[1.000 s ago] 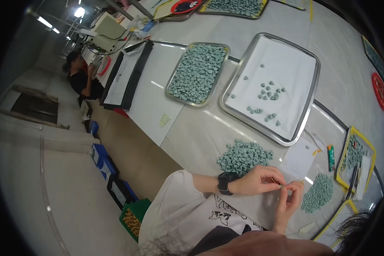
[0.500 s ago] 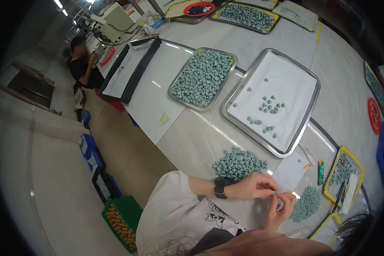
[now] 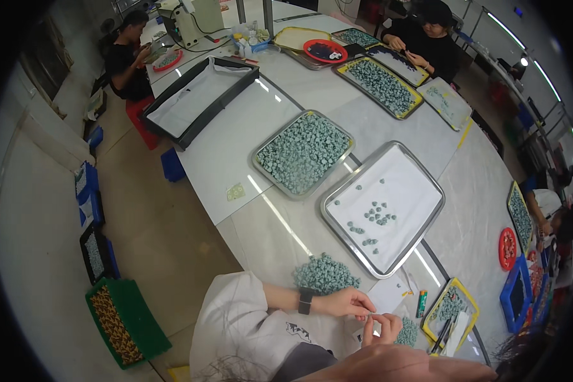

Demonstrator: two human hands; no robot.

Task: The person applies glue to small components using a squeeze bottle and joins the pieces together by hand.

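My left hand (image 3: 346, 302), with a dark watch on the wrist, and my right hand (image 3: 384, 327) meet fingertip to fingertip near the table's front edge. Between the pinched tips is a small grey-green piece (image 3: 370, 315), mostly covered by my fingers. Just beyond my left hand lies a heap of chunky grey-green pieces (image 3: 325, 274). A second heap of smaller, similar pieces (image 3: 407, 332) is beside my right hand, partly hidden by it. Farther off, a metal tray (image 3: 430, 227) lined with white carries several loose pieces, grouped mostly around its middle.
Left of the lined tray stands a full tray of pieces (image 3: 302, 151), with a long black box (image 3: 190, 130) behind it. To the right are a green lighter (image 3: 421, 304) and a yellow-rimmed tray (image 3: 470, 298) with tools across it. Other people (image 3: 430, 41) sit around the table.
My view has swung, so the table sits lower and people at the far right come into sight. Both hands keep their fingertips together; the pieces in the lined tray look unmoved.
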